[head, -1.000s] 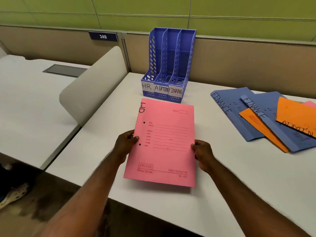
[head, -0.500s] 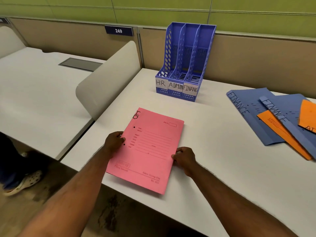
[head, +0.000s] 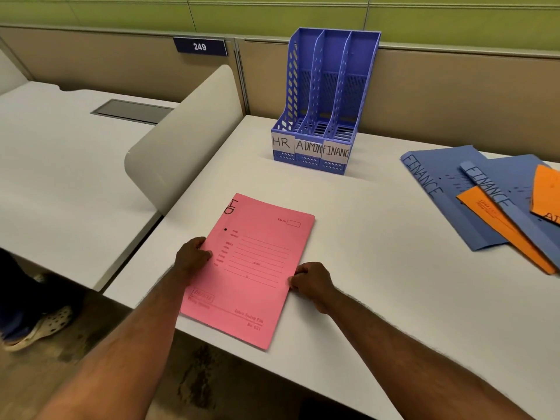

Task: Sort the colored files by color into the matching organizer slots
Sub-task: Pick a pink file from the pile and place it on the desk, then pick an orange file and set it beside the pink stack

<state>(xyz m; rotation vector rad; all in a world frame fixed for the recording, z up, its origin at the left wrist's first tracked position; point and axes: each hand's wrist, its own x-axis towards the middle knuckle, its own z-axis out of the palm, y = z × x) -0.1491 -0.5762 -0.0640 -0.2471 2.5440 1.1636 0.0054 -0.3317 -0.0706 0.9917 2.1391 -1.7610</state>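
Both hands gripping pink file

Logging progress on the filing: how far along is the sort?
Nothing filed yet: all three organizer slots look empty. In hand: the pink file, gripped by the left hand and right hand. Left: the blue files and orange files.

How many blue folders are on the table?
2. One blue folder lies at the right of the table; the second blue folder overlaps it further right, partly under orange folders. More could be hidden beyond the picture's edge.
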